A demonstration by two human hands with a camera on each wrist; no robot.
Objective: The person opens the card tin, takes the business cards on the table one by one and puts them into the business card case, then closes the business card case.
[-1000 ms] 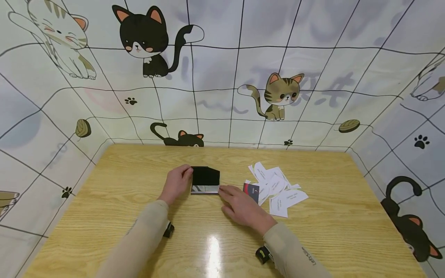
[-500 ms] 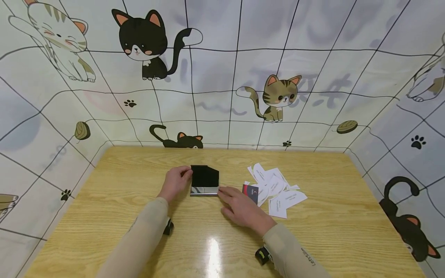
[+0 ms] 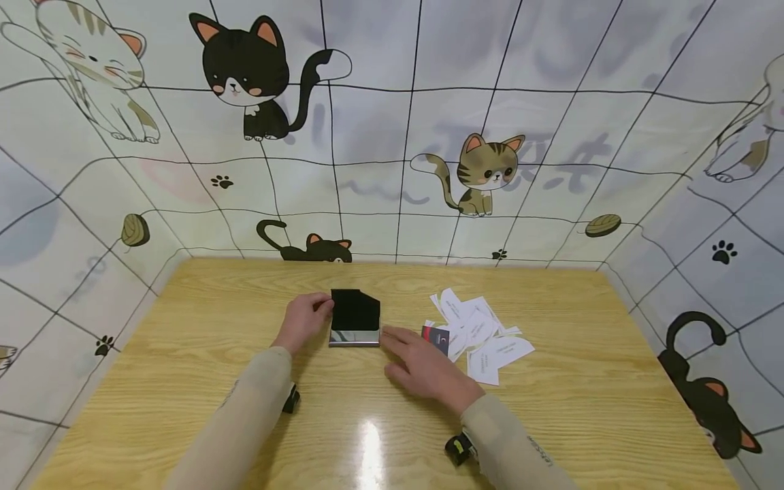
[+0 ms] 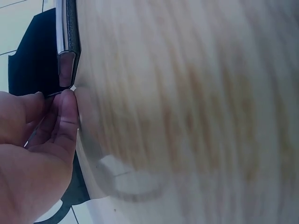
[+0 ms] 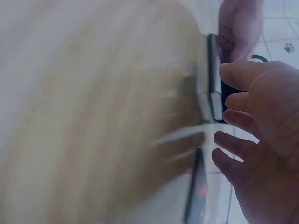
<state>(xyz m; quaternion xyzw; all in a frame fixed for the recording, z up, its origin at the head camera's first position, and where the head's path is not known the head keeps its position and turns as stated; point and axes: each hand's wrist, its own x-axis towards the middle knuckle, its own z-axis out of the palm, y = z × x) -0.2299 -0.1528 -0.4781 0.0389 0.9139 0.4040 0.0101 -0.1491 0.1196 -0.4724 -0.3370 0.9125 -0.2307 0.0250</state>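
Note:
A metal business card case (image 3: pixel 355 338) lies in the middle of the wooden table with its black-lined lid (image 3: pixel 354 309) raised at the back. My left hand (image 3: pixel 303 321) pinches the left edge of the lid between thumb and fingers. In the left wrist view, the left hand (image 4: pixel 44 135) is beside the end of the case (image 4: pixel 68 42). My right hand (image 3: pixel 424 364) lies at the right side of the case, fingers stretched out and fingertips right at its edge. In the right wrist view, the spread fingers of the right hand (image 5: pixel 261 121) partly cover the case (image 5: pixel 214 70).
To the right of the case lies a loose pile of white business cards (image 3: pixel 480 327). A dark card with a red stripe (image 3: pixel 436 338) is at the pile's left edge, close to my right hand. A cat-patterned curtain (image 3: pixel 367 136) surrounds the table (image 3: pixel 569 408).
The black lid has swung a little further open, with my left hand on its edge. The right hand stays at the case's right side. The head view has shifted slightly.

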